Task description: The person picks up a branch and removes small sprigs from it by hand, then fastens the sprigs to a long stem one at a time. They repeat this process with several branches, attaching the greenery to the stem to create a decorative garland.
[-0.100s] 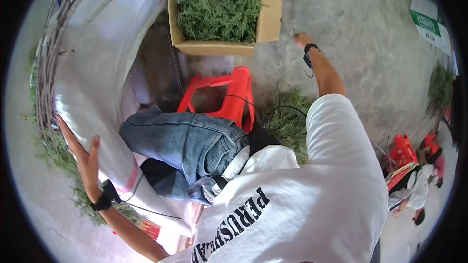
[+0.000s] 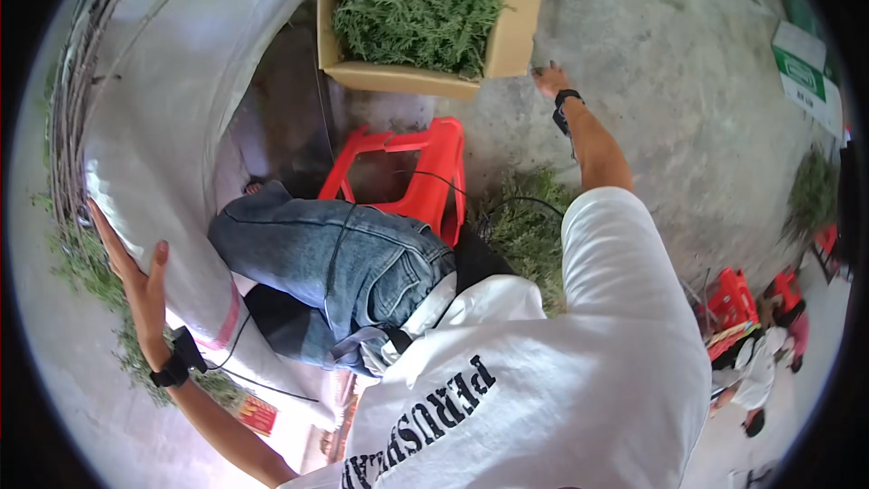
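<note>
Left edge: left hand [image 2: 136, 282] lies flat on the near left flank of the big white woven plastic sack [image 2: 167, 127]. Fingers [image 2: 107, 234] are spread and nearly straight, thumb up, palm pressed to the fabric. No pinch, nothing gripped, just contact. Black wrist strap [image 2: 178, 358] sits below it.

The sack's long axis runs from near left, by that hand, up and arcing to the far middle, ending close to the box. Loose green sprigs [image 2: 86, 263] lie on the ground along its left side, just beside the hand.

Middle: the person's knee in blue jeans [image 2: 335, 263] is against the sack's right flank. A red plastic stool [image 2: 412, 172] stands just beyond the knee, with a thin black cable [image 2: 493, 201] trailing over it.

Far middle: open brown cardboard box [image 2: 520, 23] filled with cut green herb foliage [image 2: 416, 0].

Right of middle: right hand [image 2: 549, 80] is stretched far out and ends just beside the box's near right corner. Whether it touches the cardboard, I can't tell. Fingers look loosely open, nothing held. The box lies left and slightly far of those fingertips.

So the left hand is on the sack and the right hand is nearest the box, well apart from the sack. A green foliage heap [image 2: 529, 226] sits on the concrete under the right arm.

Far right: small red crates [image 2: 738, 294] and another person, low in the frame.
</note>
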`<state>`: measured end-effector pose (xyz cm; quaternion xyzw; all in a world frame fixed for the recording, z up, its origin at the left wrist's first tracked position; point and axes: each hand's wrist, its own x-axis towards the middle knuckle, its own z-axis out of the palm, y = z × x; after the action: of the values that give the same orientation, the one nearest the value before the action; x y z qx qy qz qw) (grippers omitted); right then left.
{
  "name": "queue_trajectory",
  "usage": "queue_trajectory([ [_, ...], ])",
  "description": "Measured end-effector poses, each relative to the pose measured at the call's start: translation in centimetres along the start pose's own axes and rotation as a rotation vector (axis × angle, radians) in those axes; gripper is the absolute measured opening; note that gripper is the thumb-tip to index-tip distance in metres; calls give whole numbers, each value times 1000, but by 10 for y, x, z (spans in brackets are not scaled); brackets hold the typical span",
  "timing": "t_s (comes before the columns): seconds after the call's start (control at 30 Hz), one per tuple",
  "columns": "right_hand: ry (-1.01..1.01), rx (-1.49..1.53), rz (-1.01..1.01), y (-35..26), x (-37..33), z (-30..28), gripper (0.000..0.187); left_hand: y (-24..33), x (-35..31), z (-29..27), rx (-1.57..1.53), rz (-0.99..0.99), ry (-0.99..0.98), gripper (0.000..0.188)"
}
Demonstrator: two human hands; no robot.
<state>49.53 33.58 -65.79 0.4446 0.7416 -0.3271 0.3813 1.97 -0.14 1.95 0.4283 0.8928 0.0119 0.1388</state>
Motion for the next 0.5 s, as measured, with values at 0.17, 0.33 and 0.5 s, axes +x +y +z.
queue_trajectory([
  [0.17, 59, -144, -178, -68, 3, -26, 53, -16, 7, 1, 16, -14, 110, 93],
  [0.33, 70, -266, -237, -65, 18, 4, 45, -11, 4, 9, 67, -93, 105, 92],
  [0.5, 118, -545, -415, -30, 71, 70, 37, -14, -9, 0, 44, -83, 129, 93],
])
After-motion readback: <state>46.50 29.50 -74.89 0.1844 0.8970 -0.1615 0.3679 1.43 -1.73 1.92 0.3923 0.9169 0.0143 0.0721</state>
